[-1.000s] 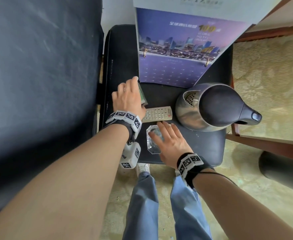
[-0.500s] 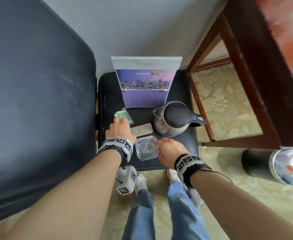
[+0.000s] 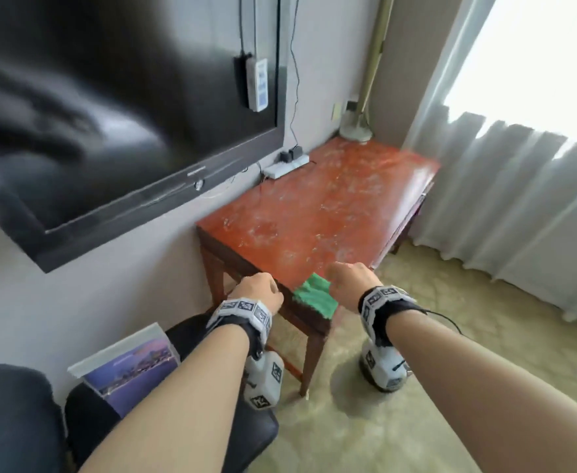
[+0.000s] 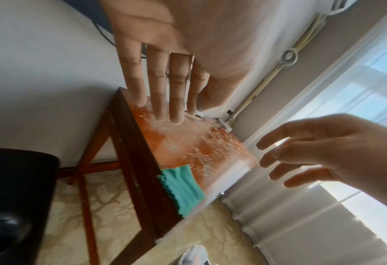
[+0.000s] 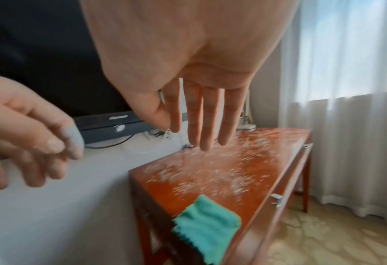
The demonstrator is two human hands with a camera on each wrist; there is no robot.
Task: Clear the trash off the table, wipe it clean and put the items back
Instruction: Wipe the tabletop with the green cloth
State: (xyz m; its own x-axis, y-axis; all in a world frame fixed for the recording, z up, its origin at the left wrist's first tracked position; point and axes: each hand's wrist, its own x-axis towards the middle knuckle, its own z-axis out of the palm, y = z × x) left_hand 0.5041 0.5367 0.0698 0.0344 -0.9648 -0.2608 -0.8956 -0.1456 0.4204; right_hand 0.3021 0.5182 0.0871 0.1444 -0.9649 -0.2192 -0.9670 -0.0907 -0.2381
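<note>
Both hands hover above the near end of a red wooden desk, fingers extended and holding nothing. A green cloth lies on the desk's near corner, between the left hand and right hand.

Bright daylight through the curtain, motion blur, wide-angle warping at edges.

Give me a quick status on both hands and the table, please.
Left hand and right hand open, empty, above the table's near end. Green cloth lies on the table, overhanging its corner; top streaked white, unwiped. Nothing blocking the cloth.
</note>
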